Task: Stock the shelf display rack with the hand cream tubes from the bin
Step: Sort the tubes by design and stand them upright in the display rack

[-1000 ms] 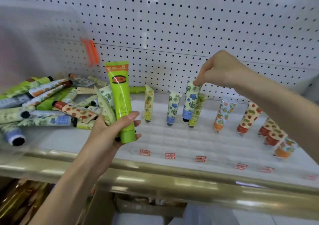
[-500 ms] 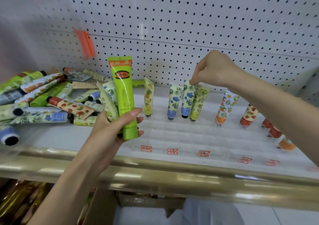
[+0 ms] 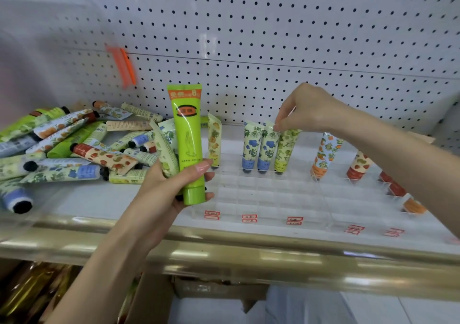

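My left hand (image 3: 171, 186) grips a tall bright green tube (image 3: 188, 144) upright, together with a smaller leaf-patterned tube (image 3: 164, 149) behind it. My right hand (image 3: 306, 109) pinches the top edge of a blue-flower tube (image 3: 268, 147) that stands cap down in the clear display rack (image 3: 261, 194). A second blue-flower tube (image 3: 251, 145) stands to its left and a green-patterned tube (image 3: 286, 148) to its right. A heap of hand cream tubes (image 3: 74, 147) lies in the clear bin (image 3: 37, 50) at the left.
More tubes stand in the rack: a pineapple one (image 3: 214, 140), an orange-fruit one (image 3: 323, 154) and red-capped ones (image 3: 358, 167) at the right. Red price labels (image 3: 249, 218) line the rack front. A gold rail (image 3: 249, 251) edges the shelf below a white pegboard (image 3: 273, 37).
My right hand has moved the blue-flower tube down into the rack between its neighbours. The view has shifted right and closer. My left hand still grips the green tube.
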A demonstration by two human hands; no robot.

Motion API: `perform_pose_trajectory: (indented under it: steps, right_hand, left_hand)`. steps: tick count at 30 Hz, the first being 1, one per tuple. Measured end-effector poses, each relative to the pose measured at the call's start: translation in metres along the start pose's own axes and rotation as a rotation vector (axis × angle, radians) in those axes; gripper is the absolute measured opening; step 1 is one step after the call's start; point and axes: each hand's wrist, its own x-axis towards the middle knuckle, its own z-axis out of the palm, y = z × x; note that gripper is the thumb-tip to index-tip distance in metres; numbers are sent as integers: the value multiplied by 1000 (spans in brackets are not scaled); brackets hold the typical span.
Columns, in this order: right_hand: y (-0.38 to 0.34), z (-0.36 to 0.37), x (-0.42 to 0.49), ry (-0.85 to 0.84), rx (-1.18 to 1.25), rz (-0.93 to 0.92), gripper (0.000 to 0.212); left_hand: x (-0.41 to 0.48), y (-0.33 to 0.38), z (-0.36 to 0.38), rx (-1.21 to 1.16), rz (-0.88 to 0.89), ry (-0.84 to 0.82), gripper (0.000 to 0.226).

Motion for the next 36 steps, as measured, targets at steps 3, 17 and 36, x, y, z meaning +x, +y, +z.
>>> perform_pose_trajectory:
  steps: [3, 17, 36]
  right_hand:
    - [3, -3, -2, -18, 19, -34, 14]
    - [-42, -21, -46, -342, 722, -298, 18]
    - [75, -156, -132, 19, 461, -160, 18]
  left_hand:
    - [-4, 1, 5, 26, -27, -70, 33]
    - [-35, 5, 28, 200, -69, -190, 34]
    - [-25, -20, 133, 36, -120, -243, 35]
